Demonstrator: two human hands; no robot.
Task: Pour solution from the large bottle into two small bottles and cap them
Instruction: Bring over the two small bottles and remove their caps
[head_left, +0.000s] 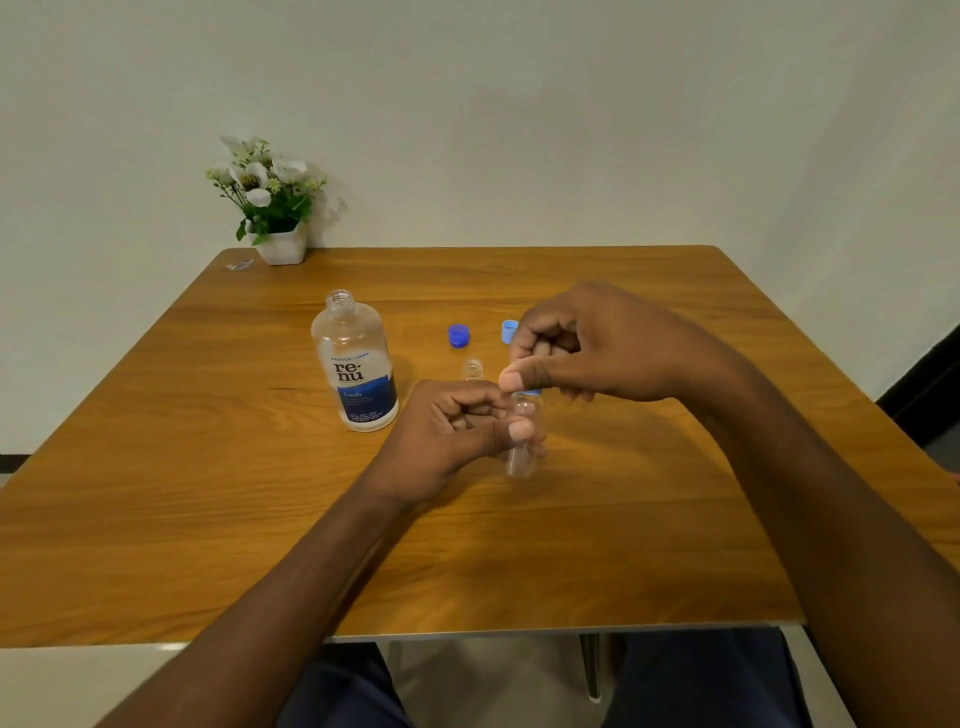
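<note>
Head view: I read "renu fresh" on the big bottle (355, 364)
Left hand (447, 431) holds a small bottle (521, 460), right hand (597, 343) pinches its cap (533, 392)

1 head-worn wide-angle view, facing forward and down, close above the tabletop (208, 519); wall (571, 130) behind its far edge.

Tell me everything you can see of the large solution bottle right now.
The large bottle is clear plastic, round-shouldered, its threaded neck open with no cap on. The label reads "renu fresh", pale above and dark blue below. It stands upright on the wooden table, beside but apart from the left hand, which grips a small bottle. Only the table touches it. Liquid level unclear.
</note>
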